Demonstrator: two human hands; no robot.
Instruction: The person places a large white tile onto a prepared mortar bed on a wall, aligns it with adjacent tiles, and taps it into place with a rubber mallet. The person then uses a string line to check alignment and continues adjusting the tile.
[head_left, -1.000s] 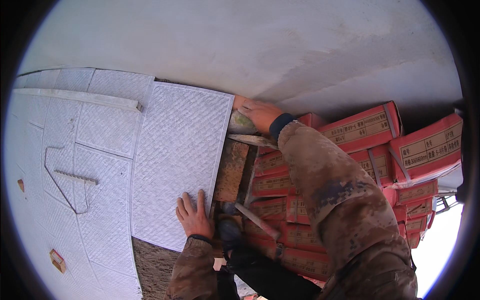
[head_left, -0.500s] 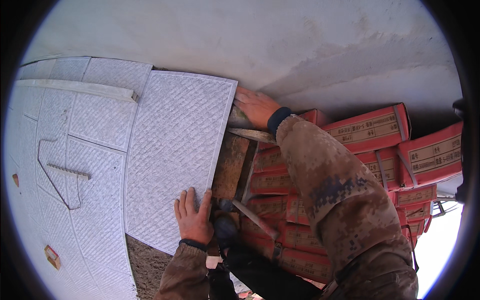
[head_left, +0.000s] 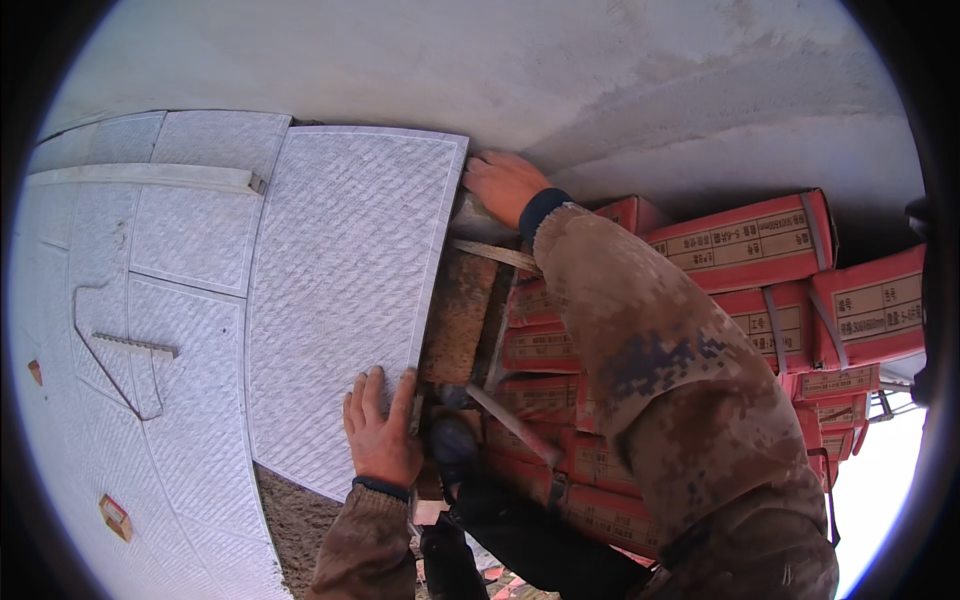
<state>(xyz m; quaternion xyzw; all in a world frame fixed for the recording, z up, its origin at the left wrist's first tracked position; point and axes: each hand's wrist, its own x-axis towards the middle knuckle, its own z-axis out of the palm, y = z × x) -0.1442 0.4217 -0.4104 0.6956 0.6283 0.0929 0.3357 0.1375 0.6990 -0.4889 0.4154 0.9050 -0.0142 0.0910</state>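
A large pale grey floor tile (head_left: 350, 250) with a ribbed surface lies beside rows of laid tiles (head_left: 190, 315). My left hand (head_left: 382, 435) rests flat on its near right corner, fingers spread and the thumb side close to the edge. At the far right corner, near the wall, my right hand (head_left: 508, 188) has its fingers bent against the tile's edge; the fingertips are partly hidden. Just right of the tile are a brown board (head_left: 460, 318) and a tool with a long pale handle (head_left: 515, 425).
Red cartons (head_left: 745, 245) are stacked to the right, along the plastered wall (head_left: 480, 60). Rough mortar (head_left: 300, 520) shows below the tile. A straight bar (head_left: 150, 177) and a notched tool (head_left: 135, 346) lie on the laid tiles. My shoe (head_left: 455, 440) is between tile and cartons.
The tile has shifted slightly left and toward the wall in view, with both hands moving along. More of my right hand's fingers show at the edge. The view has also shifted a little.
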